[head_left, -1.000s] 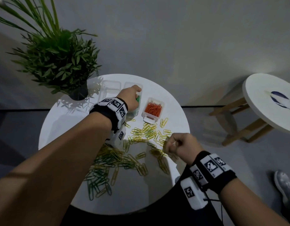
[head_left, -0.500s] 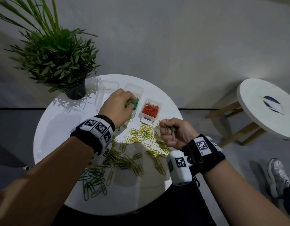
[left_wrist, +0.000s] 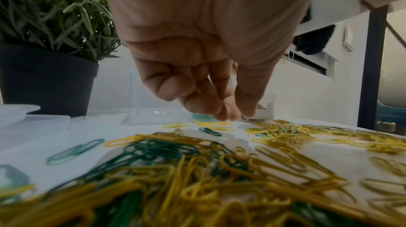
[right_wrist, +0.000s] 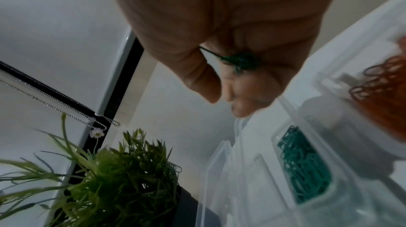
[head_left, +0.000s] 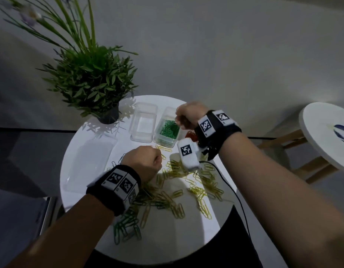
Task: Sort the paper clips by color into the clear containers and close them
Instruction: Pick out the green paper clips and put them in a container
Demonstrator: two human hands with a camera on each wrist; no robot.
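Note:
Green and yellow paper clips (head_left: 167, 192) lie scattered on the round white table (head_left: 179, 240). At the back stand three clear containers: an empty one (head_left: 144, 122), one with green clips (head_left: 168, 130) and one with orange clips (right_wrist: 384, 92), the last mostly hidden behind my right wrist in the head view. My right hand (head_left: 183, 118) hovers over the green container and grips a bunch of green clips (right_wrist: 239, 60) in curled fingers. My left hand (head_left: 148, 161) is curled low over the pile, its fingertips (left_wrist: 219, 114) bunched by yellow clips (left_wrist: 215, 124); nothing shows between them.
A potted plant (head_left: 107, 115) stands at the table's back left, close to the empty container. A clear flat lid (head_left: 90, 161) lies on the left of the table. A black cable (head_left: 235, 192) trails across the right edge. A white stool (head_left: 322, 132) stands to the right.
My right hand rose from the pile and moved back to above the green container with green clips in it. My left hand left that container and came down to the pile.

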